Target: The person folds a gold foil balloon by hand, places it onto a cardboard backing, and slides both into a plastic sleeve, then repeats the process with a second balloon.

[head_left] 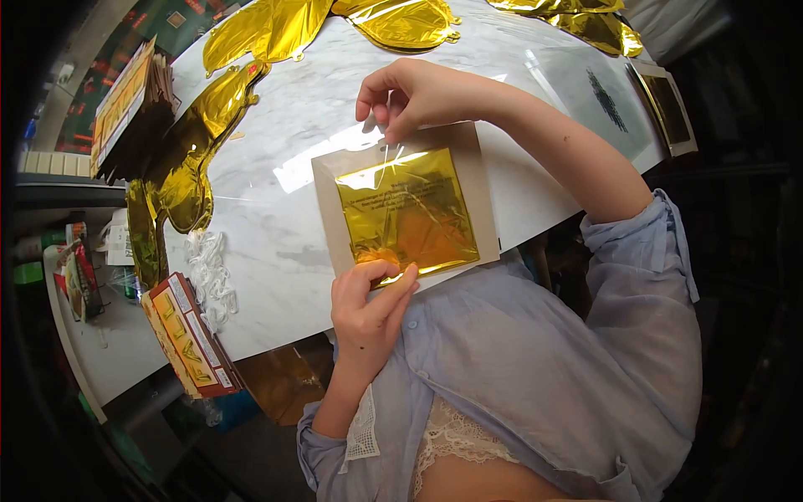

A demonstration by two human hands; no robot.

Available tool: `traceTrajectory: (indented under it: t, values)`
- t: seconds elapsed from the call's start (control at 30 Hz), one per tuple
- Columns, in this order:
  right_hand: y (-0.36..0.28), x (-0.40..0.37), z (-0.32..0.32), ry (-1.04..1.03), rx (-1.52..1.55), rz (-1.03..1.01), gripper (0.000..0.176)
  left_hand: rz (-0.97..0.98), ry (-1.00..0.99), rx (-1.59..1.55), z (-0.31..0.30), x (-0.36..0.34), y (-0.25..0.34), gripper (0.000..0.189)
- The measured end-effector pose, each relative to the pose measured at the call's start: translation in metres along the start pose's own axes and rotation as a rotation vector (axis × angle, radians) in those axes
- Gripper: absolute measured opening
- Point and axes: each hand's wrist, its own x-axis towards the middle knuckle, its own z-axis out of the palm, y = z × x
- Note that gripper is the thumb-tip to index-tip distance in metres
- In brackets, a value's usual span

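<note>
A flat gold foil piece with small dark print lies on a beige card, in front of me at the table's near edge. Orange tones show through its lower part. At its bottom edge, the thumb and fingers of my left hand are pinched together on the foil. My right hand is curled at the card's top edge, thumb toward the bent fingers; what the fingertips hold is too small to make out. Thin white lines run down over the foil just below them.
Shiny gold foil balloons lie flat along the far and left sides of the marble-patterned table. White string bundles sit at left, near a printed card stack. Another card stack stands behind; a gold-windowed card is at right.
</note>
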Motion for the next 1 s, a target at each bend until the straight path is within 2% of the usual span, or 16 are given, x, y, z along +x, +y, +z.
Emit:
traceTrajectory:
  t: [0.17,0.27,0.33,0.37,0.43,0.53,0.67,0.83,0.93,1.0]
  values:
    - [0.007,0.006,0.006,0.042,-0.037,-0.08,0.034,0.088,0.066,0.1,0.009,-0.004,-0.003,0.034]
    - [0.011,0.012,0.003,0.002,0.108,-0.076,0.036,0.155,0.128,0.128,0.014,-0.006,-0.006,0.036]
    - [0.002,0.013,0.003,0.002,0.241,0.108,0.034,0.197,0.15,0.172,0.015,-0.007,-0.005,0.038]
    - [-0.003,0.013,0.002,0.001,0.24,0.106,0.034,0.197,0.152,0.173,0.015,-0.007,-0.006,0.038]
    - [-0.012,0.013,0.001,-0.017,0.11,0.163,0.029,0.219,0.129,0.2,0.014,-0.007,-0.006,0.04]
    - [-0.013,0.02,0.002,-0.041,0.07,0.152,0.023,0.234,0.137,0.247,0.015,-0.009,-0.006,0.041]
    - [-0.014,0.027,-0.001,-0.067,-0.011,0.139,0.022,0.272,0.128,0.288,0.015,-0.016,-0.004,0.035]
    - [-0.018,0.029,-0.007,-0.1,-0.205,0.058,0.017,0.248,0.114,0.31,0.017,-0.023,-0.006,0.036]
    - [-0.029,0.028,-0.009,-0.131,-0.324,0.105,0.016,0.228,0.111,0.304,0.018,-0.025,-0.007,0.037]
    - [-0.027,0.031,-0.011,-0.163,-0.299,0.092,0.016,0.224,0.109,0.297,0.019,-0.026,-0.008,0.038]
